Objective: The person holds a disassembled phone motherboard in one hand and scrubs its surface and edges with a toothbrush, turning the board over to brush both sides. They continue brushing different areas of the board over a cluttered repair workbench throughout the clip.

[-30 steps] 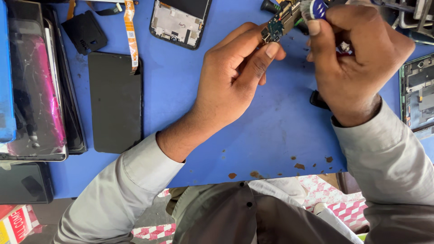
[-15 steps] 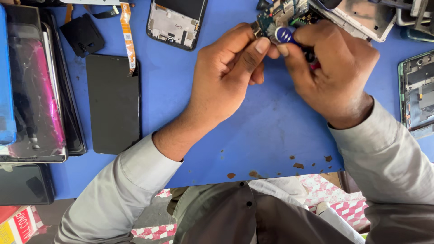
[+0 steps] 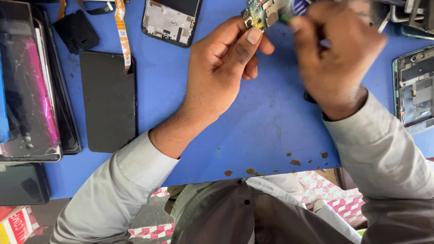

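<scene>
The blue table [image 3: 271, 131] carries everything, its near edge chipped with small brown flecks. Along its left edge lies a stack of phone screens [image 3: 27, 90], one showing a pink sheen, kept out of the working space. Beside the stack a black phone panel [image 3: 108, 101] lies flat, face down or dark. At the far edge sits an opened phone frame [image 3: 169, 20] with its insides up, and an orange ribbon cable [image 3: 122, 31] trails just left of it. Another opened phone body [image 3: 413, 88] lies at the right edge.

The left hand [image 3: 221, 72] reaches toward the far edge, wrist straight, thumb and forefinger pinched on a small green circuit board [image 3: 261, 11], held up off the table, apparently so the other hand can work on it. The remaining fingers curl under.

The right hand [image 3: 337, 54] is blurred, knuckles up, closed around a blue-handled tool [image 3: 298, 7], likely a screwdriver, at the board's right end. How tight the grip is cannot be told.
</scene>
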`<state>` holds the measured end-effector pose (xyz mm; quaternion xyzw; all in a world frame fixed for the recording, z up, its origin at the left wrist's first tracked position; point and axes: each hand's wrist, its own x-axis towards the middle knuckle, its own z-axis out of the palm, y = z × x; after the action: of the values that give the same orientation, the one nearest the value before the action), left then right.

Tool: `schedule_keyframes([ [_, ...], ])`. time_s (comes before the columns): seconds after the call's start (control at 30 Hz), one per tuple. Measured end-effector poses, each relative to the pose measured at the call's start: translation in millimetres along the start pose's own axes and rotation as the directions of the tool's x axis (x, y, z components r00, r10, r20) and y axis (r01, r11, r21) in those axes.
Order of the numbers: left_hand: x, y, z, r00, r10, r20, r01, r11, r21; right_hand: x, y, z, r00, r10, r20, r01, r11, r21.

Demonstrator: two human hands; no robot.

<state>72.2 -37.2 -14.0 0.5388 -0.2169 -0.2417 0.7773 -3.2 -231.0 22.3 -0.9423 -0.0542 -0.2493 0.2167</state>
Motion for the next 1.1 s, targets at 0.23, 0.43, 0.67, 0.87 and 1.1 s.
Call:
schedule_keyframes([
  [0.23,0.4,-0.8,-0.3,1.0,-0.02,-0.022,0.02,1.0,-0.02,0.7,0.0,-2.2,0.999,-0.002,-0.039,0.002,1.0,0.0],
  [0.43,2.4,-2.9,0.4,0.999,-0.004,-0.051,0.001,0.999,-0.054,0.8,4.0,-4.1,0.999,-0.023,-0.032,0.023,1.0,-0.004],
  [0.67,1.2,-5.9,3.3,0.996,0.004,-0.087,-0.011,0.996,-0.083,-3.2,3.3,-3.5,0.997,-0.077,0.026,0.079,0.995,-0.066],
  [0.87,-0.9,-7.7,2.8,0.999,0.007,-0.046,-0.011,0.996,-0.086,-5.0,2.6,-3.4,0.99,0.135,0.029,-0.136,0.991,0.021],
  [1.1,0.2,-8.8,3.0,0.999,-0.005,-0.05,0.002,0.998,-0.068,-4.5,3.8,-5.3,0.985,0.166,0.036,-0.168,0.985,0.043],
])
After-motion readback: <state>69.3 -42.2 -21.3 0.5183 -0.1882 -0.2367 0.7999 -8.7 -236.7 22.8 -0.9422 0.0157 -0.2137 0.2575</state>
